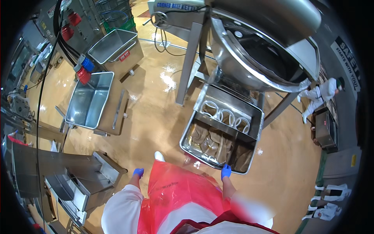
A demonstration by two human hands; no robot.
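My right hand [226, 171], in a blue glove, grips the near rim of a wheeled-looking metal tub [246, 172] with its fingers closed. A metal divider [218, 121] crosses the tub, and several white ring-shaped handles [227, 116] stand up along it. Brown, wet-looking pieces [210, 142] fill the near compartment; their kind is not clear. My left hand [138, 172], also gloved in blue, hangs beside my red apron [175, 183], away from the tub. Its fingers look curled, with nothing seen in them.
A large tilted steel kettle [253, 58] on legs rises just beyond the tub. Two metal tubs [97, 124] [117, 43] on wheels stand to the left. Near my left is a steel machine [97, 179]. White-clad figures [323, 93] appear along the right wall. The tan floor [156, 117] looks wet.
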